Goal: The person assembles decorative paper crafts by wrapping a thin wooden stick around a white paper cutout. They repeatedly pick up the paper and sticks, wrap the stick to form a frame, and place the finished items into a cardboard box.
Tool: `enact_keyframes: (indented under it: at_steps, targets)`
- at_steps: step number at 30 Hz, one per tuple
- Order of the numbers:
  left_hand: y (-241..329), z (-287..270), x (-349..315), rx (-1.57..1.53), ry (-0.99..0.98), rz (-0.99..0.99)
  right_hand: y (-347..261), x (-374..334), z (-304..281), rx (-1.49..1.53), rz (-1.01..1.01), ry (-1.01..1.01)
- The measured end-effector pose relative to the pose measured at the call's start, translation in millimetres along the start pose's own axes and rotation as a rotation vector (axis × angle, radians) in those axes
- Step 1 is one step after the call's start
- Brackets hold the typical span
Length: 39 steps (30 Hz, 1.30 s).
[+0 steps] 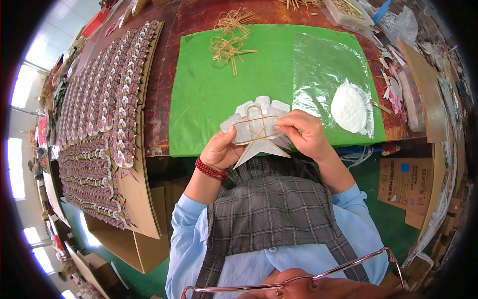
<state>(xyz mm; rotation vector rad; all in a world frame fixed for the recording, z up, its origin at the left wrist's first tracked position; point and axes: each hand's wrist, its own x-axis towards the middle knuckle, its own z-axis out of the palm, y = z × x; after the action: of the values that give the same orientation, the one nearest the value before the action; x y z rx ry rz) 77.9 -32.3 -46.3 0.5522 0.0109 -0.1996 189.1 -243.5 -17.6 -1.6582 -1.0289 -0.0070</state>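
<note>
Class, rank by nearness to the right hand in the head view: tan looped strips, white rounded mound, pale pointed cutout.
1. Pale pointed cutout: at the right hand.
2. White rounded mound: right, on plastic.
3. Tan looped strips: upper left.

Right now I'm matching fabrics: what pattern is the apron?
The apron is dark grey plaid with pale lines, as the head view shows.

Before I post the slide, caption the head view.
Both bare hands hold a thin tan frame against a pale, flat, fork-tailed cutout by a bright green cloth.
</note>
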Motion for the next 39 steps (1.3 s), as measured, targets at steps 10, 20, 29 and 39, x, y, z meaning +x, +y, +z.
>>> enact_keyframes:
  at_steps: [10,20,29,39]
  targets:
    - [-2.0,-4.2,1.7,0.055,-0.005,0.020,3.6,0.7,2.1,-0.009,-0.007,0.008]
    - [0.9,-0.6,1.6,0.051,0.034,0.006,6.6,1.7,4.3,-0.014,0.014,0.028]
    - [3.1,3.8,2.4,-0.004,0.050,0.019,1.9,5.8,3.8,-0.020,0.028,0.015]
    - [2.3,2.0,4.4,0.014,0.058,0.023,6.2,5.6,3.2,0.006,0.001,0.011]
